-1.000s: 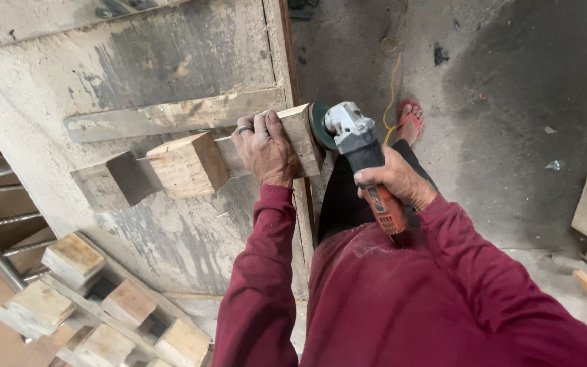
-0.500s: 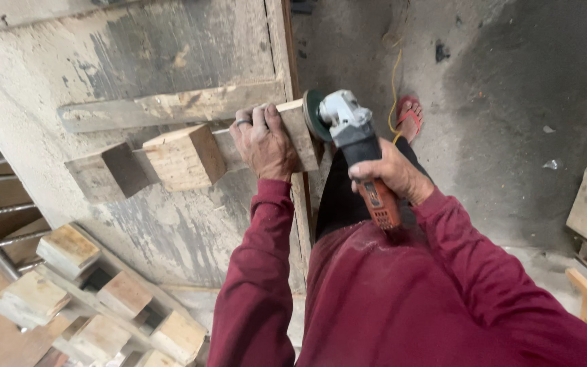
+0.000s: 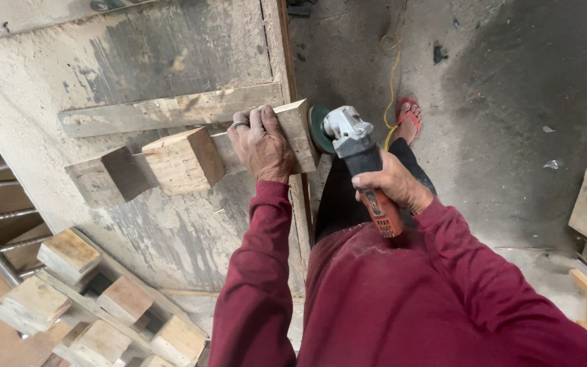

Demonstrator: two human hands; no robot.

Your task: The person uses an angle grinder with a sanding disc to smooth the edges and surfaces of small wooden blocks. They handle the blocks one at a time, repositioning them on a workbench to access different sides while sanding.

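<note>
The left hand (image 3: 261,146) presses flat on the wooden piece (image 3: 297,132), fingers curled over its far edge, holding it against the table (image 3: 137,61). The right hand (image 3: 394,185) is closed around the angle grinder (image 3: 361,163); its disc meets the wood's end just beside the left hand.

No packages, signs or screens anywhere here, just one small dark label strip on the orange handle of the angle grinder (image 3: 365,177), centre-right.
</note>
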